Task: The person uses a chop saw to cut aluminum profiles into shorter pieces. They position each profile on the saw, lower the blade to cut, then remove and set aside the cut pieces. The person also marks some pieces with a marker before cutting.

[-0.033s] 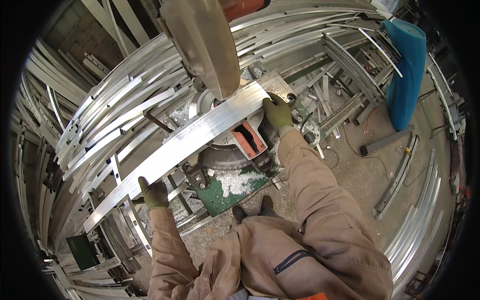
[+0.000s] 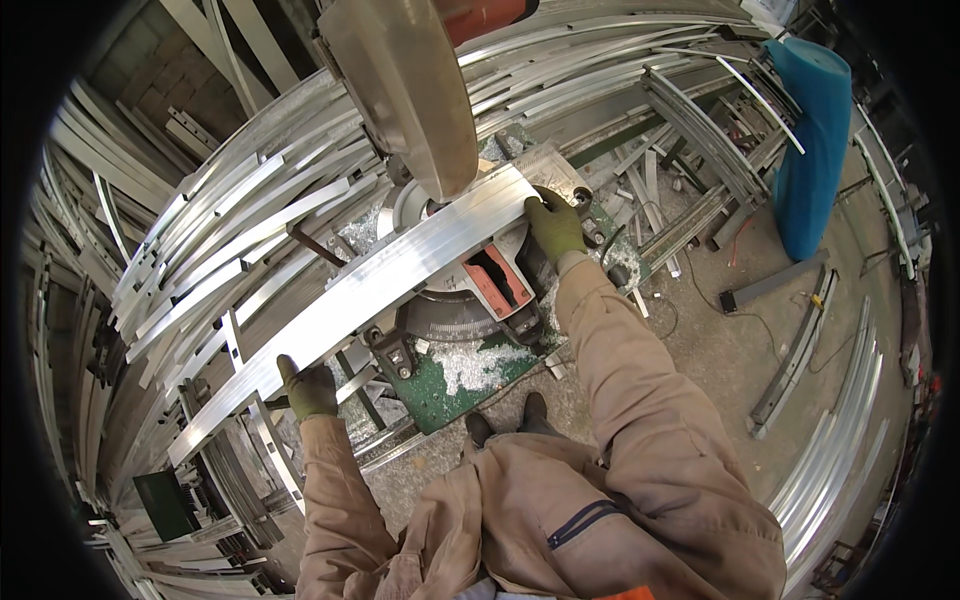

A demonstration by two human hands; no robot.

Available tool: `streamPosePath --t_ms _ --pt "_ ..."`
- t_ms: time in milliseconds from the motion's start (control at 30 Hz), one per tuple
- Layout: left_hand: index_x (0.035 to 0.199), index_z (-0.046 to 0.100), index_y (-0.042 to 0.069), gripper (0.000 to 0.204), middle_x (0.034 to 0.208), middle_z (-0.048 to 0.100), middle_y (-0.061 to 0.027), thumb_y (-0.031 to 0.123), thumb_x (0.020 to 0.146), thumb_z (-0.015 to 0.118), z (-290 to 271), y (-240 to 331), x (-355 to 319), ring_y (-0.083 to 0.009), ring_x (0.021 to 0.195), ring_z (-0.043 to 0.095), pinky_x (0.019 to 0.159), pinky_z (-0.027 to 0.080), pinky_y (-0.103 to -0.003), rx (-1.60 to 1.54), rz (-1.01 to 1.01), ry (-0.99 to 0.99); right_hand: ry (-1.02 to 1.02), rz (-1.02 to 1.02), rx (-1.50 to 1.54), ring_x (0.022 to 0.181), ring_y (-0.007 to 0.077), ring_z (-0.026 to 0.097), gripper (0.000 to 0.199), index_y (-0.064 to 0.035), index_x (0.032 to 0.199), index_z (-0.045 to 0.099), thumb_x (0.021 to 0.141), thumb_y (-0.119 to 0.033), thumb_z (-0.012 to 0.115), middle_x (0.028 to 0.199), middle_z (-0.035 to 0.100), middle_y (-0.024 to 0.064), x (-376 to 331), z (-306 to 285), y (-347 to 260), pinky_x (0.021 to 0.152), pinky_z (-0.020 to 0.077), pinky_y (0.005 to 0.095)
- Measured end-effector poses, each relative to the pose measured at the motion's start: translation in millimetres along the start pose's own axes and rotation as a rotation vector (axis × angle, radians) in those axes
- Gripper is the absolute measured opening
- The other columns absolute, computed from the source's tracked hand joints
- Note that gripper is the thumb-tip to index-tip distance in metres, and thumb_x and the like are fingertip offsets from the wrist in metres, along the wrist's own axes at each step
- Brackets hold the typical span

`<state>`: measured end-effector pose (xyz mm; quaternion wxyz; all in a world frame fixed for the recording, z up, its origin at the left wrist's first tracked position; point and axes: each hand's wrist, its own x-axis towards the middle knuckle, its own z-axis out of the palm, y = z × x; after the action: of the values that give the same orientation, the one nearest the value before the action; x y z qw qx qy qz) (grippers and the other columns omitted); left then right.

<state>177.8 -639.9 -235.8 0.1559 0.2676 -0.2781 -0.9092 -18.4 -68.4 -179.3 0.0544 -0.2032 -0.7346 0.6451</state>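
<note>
A long, shiny aluminium profile lies slantwise across the bed of a mitre saw. Its right end is under the raised saw head with its grey blade guard. My left hand, in a dark green glove, grips the profile's near edge toward its left end, thumb on top. At the right end my right hand, gloved the same, is closed on the near edge, with its lower fingers hidden. A red insert with a dark slot shows in the saw bed just below the profile.
Many metal profiles are stacked behind and left of the saw. Metal shavings cover the green stand. A blue roll stands at the far right, with a cable on the floor and more profiles lying nearer.
</note>
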Motion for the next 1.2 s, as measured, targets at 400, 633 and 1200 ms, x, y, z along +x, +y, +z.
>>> streamPosePath --t_ms 400,633,1200 --pt "0.15 0.079 0.015 0.061 0.149 0.082 -0.0076 0.062 0.113 0.081 0.6 3.9 14.5 -0.0265 0.131 0.078 0.109 0.064 -0.043 0.07 -0.112 0.09 -0.054 -0.351 -0.847 0.114 0.0406 0.087 0.046 -0.0053 0.146 0.082 0.111 -0.035 0.074 0.13 0.088 0.0251 24.7 -6.3 29.6 0.096 0.0677 0.056" --pt "0.146 0.078 0.014 0.074 0.131 0.085 -0.0087 0.068 0.098 0.096 -0.8 -24.9 10.0 -0.0271 0.111 0.08 0.098 0.068 -0.047 0.025 0.059 0.196 -0.101 -0.034 -0.185 0.097 0.026 0.087 0.048 -0.0093 0.157 0.077 0.12 -0.039 0.071 0.127 0.091 0.0106 48.7 -18.7 36.7 0.079 0.066 0.042" --pt "0.133 0.078 -0.01 0.083 0.12 0.088 -0.0276 0.066 0.102 0.092 57.5 1.1 -59.6 -0.0407 0.111 0.085 0.1 0.064 -0.049 0.242 0.198 0.432 -0.446 0.313 0.018 0.084 0.0152 0.061 0.02 -0.0183 0.122 0.075 0.119 -0.035 0.065 0.098 0.071 -0.0053 48.4 -39.9 -24.9 0.077 0.0517 0.0384"
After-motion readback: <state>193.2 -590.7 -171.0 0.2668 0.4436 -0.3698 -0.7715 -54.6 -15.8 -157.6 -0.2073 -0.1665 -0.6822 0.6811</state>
